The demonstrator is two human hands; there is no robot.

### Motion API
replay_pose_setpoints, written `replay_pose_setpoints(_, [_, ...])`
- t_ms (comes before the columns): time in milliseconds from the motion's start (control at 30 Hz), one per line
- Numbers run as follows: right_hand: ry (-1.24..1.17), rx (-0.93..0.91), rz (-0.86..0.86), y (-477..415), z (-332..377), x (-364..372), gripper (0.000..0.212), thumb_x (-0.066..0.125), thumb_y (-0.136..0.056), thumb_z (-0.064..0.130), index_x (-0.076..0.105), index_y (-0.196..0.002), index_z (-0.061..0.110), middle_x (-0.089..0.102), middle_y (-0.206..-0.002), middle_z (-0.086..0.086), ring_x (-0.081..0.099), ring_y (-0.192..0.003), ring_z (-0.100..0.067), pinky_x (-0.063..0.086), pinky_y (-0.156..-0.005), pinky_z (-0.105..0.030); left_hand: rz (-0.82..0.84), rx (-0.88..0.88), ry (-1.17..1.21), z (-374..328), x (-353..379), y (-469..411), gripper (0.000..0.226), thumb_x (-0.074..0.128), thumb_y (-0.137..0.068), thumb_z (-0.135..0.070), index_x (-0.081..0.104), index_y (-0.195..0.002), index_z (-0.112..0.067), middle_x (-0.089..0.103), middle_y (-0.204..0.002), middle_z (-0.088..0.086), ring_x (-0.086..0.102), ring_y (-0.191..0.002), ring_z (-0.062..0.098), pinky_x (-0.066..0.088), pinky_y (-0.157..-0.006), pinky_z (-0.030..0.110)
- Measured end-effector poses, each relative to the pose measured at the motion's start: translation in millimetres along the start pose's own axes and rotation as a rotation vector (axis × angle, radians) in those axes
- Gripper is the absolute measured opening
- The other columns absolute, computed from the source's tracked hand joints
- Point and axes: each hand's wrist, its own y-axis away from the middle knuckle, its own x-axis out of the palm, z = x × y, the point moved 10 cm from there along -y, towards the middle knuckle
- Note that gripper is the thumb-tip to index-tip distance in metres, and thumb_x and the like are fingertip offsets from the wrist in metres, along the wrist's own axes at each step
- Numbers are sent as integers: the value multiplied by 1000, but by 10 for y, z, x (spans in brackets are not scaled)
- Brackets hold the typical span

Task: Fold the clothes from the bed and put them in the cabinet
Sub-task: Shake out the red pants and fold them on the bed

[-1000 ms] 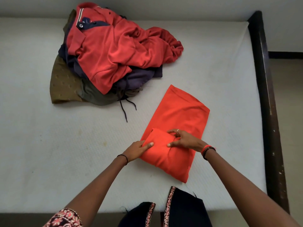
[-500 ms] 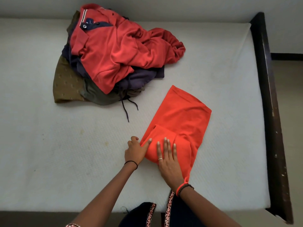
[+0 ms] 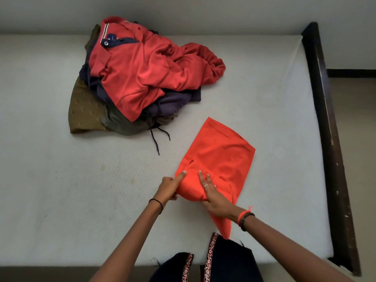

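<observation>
While left hand [image 3: 168,186] pinches orange cloth [image 3: 221,159], white mattress [image 3: 61,180] meets dark frame [image 3: 325,119].

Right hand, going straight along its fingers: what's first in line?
The right hand rests on the orange garment, so more of that cloth comes first. Beyond its left edge, probably the dark drawstring hanging from the clothes pile.

Single head-worn camera, aimed forward and steeply down
It looks from close above the left hand [image 3: 168,186] and right hand [image 3: 213,198]; the bed [image 3: 61,180] runs beyond them to the wall [image 3: 203,9], its frame [image 3: 325,119] right of the right hand.
</observation>
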Motion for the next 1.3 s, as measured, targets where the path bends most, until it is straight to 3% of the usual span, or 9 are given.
replay_pose_setpoints(100, [-213, -23, 87, 35, 46, -412, 83, 45, -73, 15, 10, -149, 8, 17, -155, -6, 18, -141, -7, 14, -114, -16, 41, 77, 71, -327, 15, 155, 45, 44, -91, -58, 56, -88, -14, 64, -74, 4, 56, -50, 12, 52, -63, 25])
replay_pose_setpoints(167, [-367, -19, 68, 34, 24, -810, 55, 46, -73, 11, 45, -128, 11, 53, -126, 4, 49, -109, 14, 35, -97, -8, 60, 127, 141, -555, 56, 226, 33, 40, -93, -56, 53, -93, -26, 69, -79, 4, 59, -55, 12, 51, -69, 27])
replay_pose_setpoints(267, [-458, 73, -48, -91, -264, -1375, 22, 50, -77, 8, 61, -96, 7, 61, -95, -1, 57, -78, -1, 50, -82, -29, 67, 195, 201, -808, 138, 234, 33, 39, -94, -55, 48, -109, -28, 71, -81, 3, 61, -60, 12, 50, -70, 29])
replay_pose_setpoints(367, [-444, 119, -111, -263, -498, -1801, 21, 54, -81, 13, 62, -99, 6, 64, -97, -7, 60, -82, -15, 52, -82, -38, 32, 184, 195, -865, 255, 96, 42, 40, -94, -54, 48, -116, -20, 69, -92, 3, 61, -67, 13, 49, -68, 28])
replay_pose_setpoints(600, [-175, 144, -257, -619, -872, -2313, 30, 55, -87, 2, 62, -115, 12, 66, -113, -8, 61, -101, -18, 46, -85, -22, 36, -24, 161, -482, 758, -315, 33, 53, -92, -45, 45, -72, -20, 45, -73, -2, 46, -72, 13, 40, -62, 24])
replay_pose_setpoints(700, [-178, 212, -365, -602, -1050, -2432, 25, 57, -92, 28, 65, -112, 15, 65, -115, -3, 58, -105, -15, 39, -90, -23, 125, -41, 238, -406, 973, -367, 33, 66, -82, -48, 48, -82, -21, 48, -80, -5, 45, -69, 7, 39, -63, 21])
replay_pose_setpoints(900, [-305, 297, -190, -562, -1244, -2227, 61, 69, -71, 63, 56, -118, 27, 62, -111, 4, 61, -101, -13, 46, -89, -29, 151, -14, 577, -503, 1182, -466, 44, 77, -74, -41, 58, -109, -23, 64, -113, -11, 59, -106, 10, 46, -89, 31])
replay_pose_setpoints(1100, [-564, 285, -234, -414, -1328, -1999, 70, 65, -58, 78, 65, -101, 23, 71, -102, 1, 68, -89, -13, 53, -89, -37, 76, 84, 653, -914, 1250, -538, 46, 76, -75, -29, 61, -118, -20, 68, -115, 0, 65, -104, 15, 50, -93, 33])
replay_pose_setpoints(1300, [-1053, 292, -80, -12, -1285, -1521, 97, 76, -48, 74, 60, -120, 12, 69, -115, -6, 65, -108, -20, 49, -98, -37, 387, -122, 585, -1102, 1474, -278, 50, 75, -55, -29, 67, -101, -15, 73, -93, 11, 69, -82, 24, 53, -80, 35])
